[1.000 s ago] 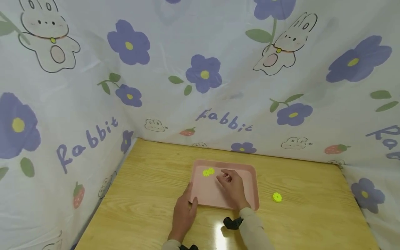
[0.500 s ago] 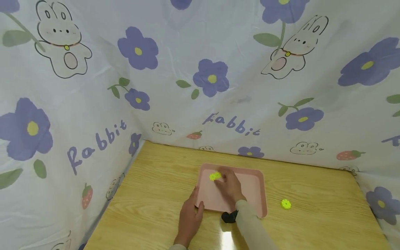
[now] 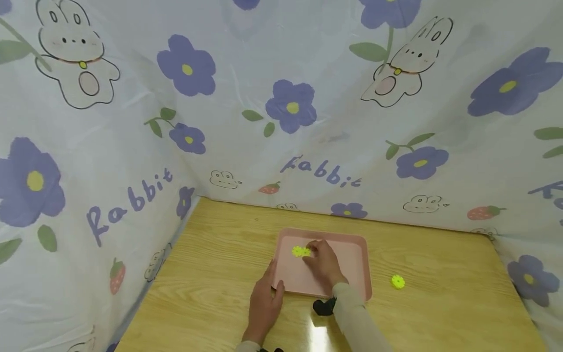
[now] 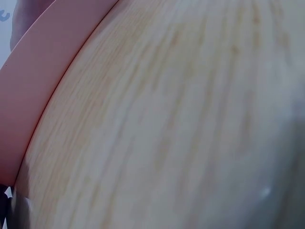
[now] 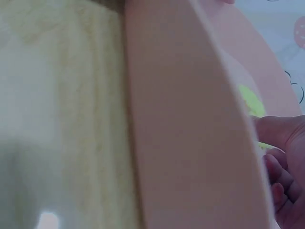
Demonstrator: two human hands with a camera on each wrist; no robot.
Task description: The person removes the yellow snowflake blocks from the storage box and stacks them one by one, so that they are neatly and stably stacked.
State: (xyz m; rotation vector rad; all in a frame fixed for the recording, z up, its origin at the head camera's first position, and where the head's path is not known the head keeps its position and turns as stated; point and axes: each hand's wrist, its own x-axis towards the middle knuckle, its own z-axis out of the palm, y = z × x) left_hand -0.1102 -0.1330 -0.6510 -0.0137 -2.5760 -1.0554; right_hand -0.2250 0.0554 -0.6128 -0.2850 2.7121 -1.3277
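Note:
A pink tray (image 3: 347, 254) lies on the wooden table (image 3: 211, 254). Two yellow-green gear-shaped pieces (image 3: 300, 251) sit side by side in the tray's far left part. My right hand (image 3: 313, 250) reaches into the tray, and its curled thumb and fingertips (image 5: 279, 143) pinch the nearer gear piece (image 5: 251, 101). My left hand (image 3: 273, 278) lies on the table with straight fingers against the tray's left front corner. In the left wrist view only the tray's rim (image 4: 28, 95) and the table show. A third yellow gear (image 3: 398, 281) lies loose on the table, right of the tray.
A printed cloth with flowers and rabbits (image 3: 290, 105) walls the table at the back, left and right. A black wrist strap (image 3: 323, 307) sits on the right forearm at the tray's front edge. Bare wood extends left and right of the tray.
My right hand has moved left across the tray from its middle to the two gear pieces and now pinches one. The left hand has stayed at the tray's corner.

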